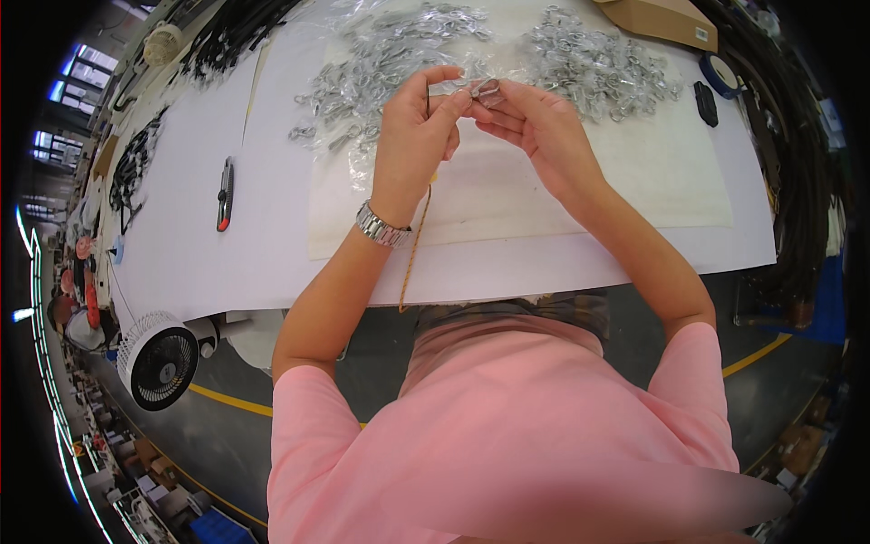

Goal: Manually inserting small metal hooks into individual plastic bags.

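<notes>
In front of me, over the white sheet, my two hands meet at a small silvery metal clasp. My right hand pinches it between thumb and fingers. From the other side, my left hand has its thumb tip against a finger at the clasp's edge; its index finger stretches out above. A thin dark piece shows by the left fingers, too small to name. Below that hand, a yellow-brown twisted cord runs down past the table's front edge. Beyond the hands lie a left heap of metal clasps and a right heap of clasps, many in clear plastic.
A utility knife lies to the left, with bundled black straps beyond it. At the right are a tape roll, a black object and a cardboard box. A fan stands below the table's left front corner.
</notes>
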Action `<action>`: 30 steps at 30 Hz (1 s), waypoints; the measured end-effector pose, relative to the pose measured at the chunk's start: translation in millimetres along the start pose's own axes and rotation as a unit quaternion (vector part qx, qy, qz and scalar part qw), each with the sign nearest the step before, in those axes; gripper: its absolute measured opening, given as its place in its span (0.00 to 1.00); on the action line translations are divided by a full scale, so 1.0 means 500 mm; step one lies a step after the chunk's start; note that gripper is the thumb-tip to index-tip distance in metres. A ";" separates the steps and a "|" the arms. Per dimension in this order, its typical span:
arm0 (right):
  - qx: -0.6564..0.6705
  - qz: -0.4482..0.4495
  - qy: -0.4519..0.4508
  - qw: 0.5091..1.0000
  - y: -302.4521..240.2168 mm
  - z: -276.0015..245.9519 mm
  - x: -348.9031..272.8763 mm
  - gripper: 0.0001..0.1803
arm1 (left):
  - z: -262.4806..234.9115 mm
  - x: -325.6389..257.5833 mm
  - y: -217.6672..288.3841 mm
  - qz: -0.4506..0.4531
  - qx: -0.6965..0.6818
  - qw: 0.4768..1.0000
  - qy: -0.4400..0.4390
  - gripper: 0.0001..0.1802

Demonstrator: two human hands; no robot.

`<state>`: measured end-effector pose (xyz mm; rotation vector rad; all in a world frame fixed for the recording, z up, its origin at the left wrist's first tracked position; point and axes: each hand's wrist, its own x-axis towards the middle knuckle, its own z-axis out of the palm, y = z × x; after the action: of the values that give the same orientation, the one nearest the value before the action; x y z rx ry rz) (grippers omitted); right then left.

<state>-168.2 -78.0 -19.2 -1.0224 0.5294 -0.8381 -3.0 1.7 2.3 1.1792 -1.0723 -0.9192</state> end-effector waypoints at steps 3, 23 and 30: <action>-0.001 0.001 -0.012 1.000 -0.002 0.006 -0.005 0.18 | 0.003 -0.001 0.005 -0.009 0.006 1.000 -0.005 0.22; -0.036 0.114 -0.188 0.975 -0.025 -0.007 0.003 0.19 | -0.055 0.029 0.006 -0.053 -0.017 0.991 -0.119 0.12; -0.119 0.114 -0.207 0.964 -0.049 -0.007 0.009 0.18 | -0.044 0.024 -0.001 -0.032 -0.016 0.996 -0.076 0.10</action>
<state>-176.9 -89.8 1.0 -1.2904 0.3837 -0.3449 21.3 -4.5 2.8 1.1377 -1.1421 -1.0866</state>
